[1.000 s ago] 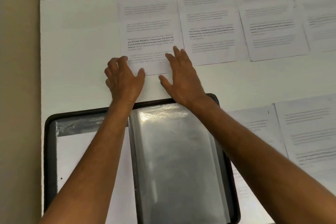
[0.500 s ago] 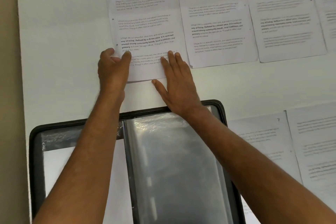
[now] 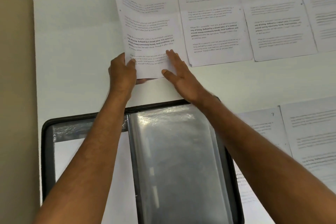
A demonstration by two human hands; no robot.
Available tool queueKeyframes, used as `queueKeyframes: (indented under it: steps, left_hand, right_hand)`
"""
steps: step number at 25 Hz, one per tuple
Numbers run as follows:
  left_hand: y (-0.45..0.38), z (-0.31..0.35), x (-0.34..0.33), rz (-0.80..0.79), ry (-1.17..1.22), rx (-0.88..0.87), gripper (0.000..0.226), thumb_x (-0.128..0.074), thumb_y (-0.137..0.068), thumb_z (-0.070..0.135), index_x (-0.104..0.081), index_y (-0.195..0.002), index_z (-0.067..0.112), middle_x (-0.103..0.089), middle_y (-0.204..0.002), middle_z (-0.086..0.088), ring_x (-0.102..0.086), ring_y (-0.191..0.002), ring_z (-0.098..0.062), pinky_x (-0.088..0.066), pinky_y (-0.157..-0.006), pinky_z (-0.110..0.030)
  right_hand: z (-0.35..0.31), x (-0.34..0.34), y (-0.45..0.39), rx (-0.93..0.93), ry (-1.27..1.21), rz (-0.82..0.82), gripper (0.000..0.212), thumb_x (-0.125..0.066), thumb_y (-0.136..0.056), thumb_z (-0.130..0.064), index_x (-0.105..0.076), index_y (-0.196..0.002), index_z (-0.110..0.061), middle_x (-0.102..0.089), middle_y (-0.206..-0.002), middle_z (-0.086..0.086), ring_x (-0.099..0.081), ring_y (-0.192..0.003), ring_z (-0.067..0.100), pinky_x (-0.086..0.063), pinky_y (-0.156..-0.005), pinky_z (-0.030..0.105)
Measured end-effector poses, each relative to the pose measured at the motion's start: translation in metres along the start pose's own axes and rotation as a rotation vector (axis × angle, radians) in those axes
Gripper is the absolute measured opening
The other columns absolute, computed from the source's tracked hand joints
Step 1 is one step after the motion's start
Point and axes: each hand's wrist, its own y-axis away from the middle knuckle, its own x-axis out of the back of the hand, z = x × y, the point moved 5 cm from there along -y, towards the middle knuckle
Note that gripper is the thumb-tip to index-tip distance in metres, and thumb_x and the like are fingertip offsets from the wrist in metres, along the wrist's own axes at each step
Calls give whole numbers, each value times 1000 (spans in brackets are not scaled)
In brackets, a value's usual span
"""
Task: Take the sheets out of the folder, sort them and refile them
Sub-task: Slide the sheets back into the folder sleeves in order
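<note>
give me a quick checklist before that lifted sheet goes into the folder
1. Left hand grip on the lifted sheet: thumb on top at its lower left corner, ok.
2. Right hand: fingers flat on the sheet's lower right edge, ok.
3. Sheet clear of the table: far edge raised and curling, ok.
4. Folder open: ok.
5. Clear sleeve free: looks empty, glare, cannot tell.
6. Page number: too small, cannot tell.

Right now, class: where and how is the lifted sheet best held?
At its near bottom corners, from the near side. The lifted sheet sags in the middle; the left hand pinches one corner, the right hand lies flat against the other.
</note>
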Motion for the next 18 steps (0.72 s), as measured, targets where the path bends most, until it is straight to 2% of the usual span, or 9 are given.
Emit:
queueKeyframes:
  steps: [2,4,7,10,13,16,18]
  left_hand:
    - [13,6,5,19,34,1,21,-52,-105,13,-70,-116,18,-73,-110,7,-74,-90,-7,-65,-65,-39]
    - [35,11,12,5,143,5,22,-51,-107,11,-67,-120,18,-73,-111,6,-74,-84,-4,-63,-59,-32]
    - [69,8,25,-51,283,45,22,-52,-107,13,-65,-123,20,-73,-116,2,-75,-90,-13,-63,-61,-34]
    - [107,-10,33,-119,314,100,21,-56,-106,16,-66,-123,22,-74,-114,2,-73,-96,-16,-63,-63,-34]
    - [143,-33,34,-215,299,140,20,-59,-104,16,-70,-118,25,-76,-114,1,-71,-109,-24,-63,-79,-46]
    - [169,-49,33,-298,230,115,23,-60,-103,15,-69,-123,24,-76,-115,5,-71,-111,-18,-59,-90,-33]
    - [179,-57,31,-318,145,59,25,-61,-103,17,-67,-127,23,-74,-119,3,-70,-110,-16,-58,-92,-32]
  right_hand:
    - [-5,14,13,-40,-249,48,57,-47,-110,-31,-26,-163,-36,-24,-167,-19,-21,-153,1,-16,-124,25]
    - [-9,24,31,-36,-362,169,53,-51,-108,-26,-35,-158,-37,-33,-160,-22,-29,-147,0,-24,-125,30]
    - [-14,29,59,-88,-409,332,53,-57,-106,-24,-39,-155,-35,-39,-161,-13,-35,-144,3,-32,-119,28]
    - [-17,30,90,-140,-488,436,58,-65,-102,-31,-40,-154,-28,-46,-156,-11,-45,-138,4,-40,-113,29]
    - [-15,31,114,-196,-626,427,55,-74,-95,-37,-51,-144,-24,-67,-133,-9,-68,-116,9,-57,-99,36]
    - [-9,34,134,-200,-710,381,37,-78,-93,-24,-67,-127,-15,-78,-117,1,-76,-105,22,-62,-92,43]
    - [1,34,146,-218,-664,346,27,-76,-94,-18,-73,-120,-12,-80,-111,4,-77,-103,27,-62,-91,45]
